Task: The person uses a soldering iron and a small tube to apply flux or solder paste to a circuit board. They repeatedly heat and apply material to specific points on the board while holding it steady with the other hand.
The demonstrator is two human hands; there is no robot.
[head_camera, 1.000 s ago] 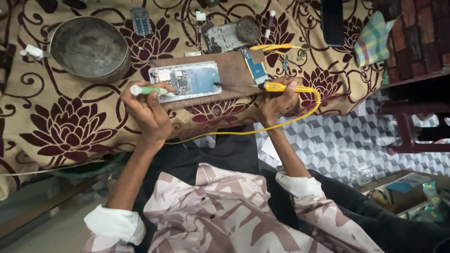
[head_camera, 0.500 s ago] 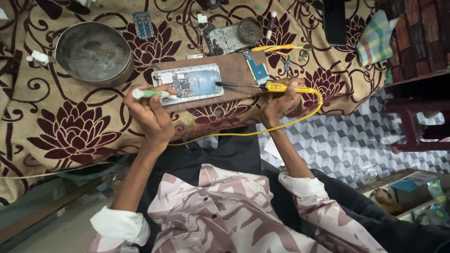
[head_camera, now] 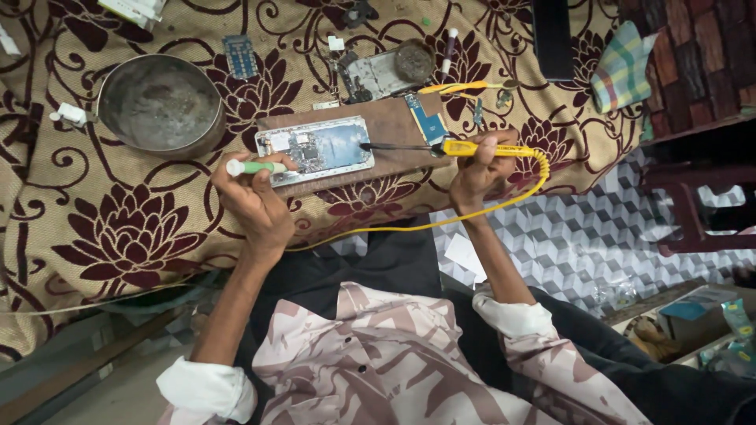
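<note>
Right hand (head_camera: 476, 169) grips yellow soldering iron (head_camera: 472, 148) over opened phone (head_camera: 315, 149).

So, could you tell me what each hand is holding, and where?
The left hand grips a green-handled tool by its handle; the right hand holds a yellow soldering iron by its handle.

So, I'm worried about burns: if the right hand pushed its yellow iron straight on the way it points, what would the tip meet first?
The opened phone; the tip looks about at its right edge already.
</note>
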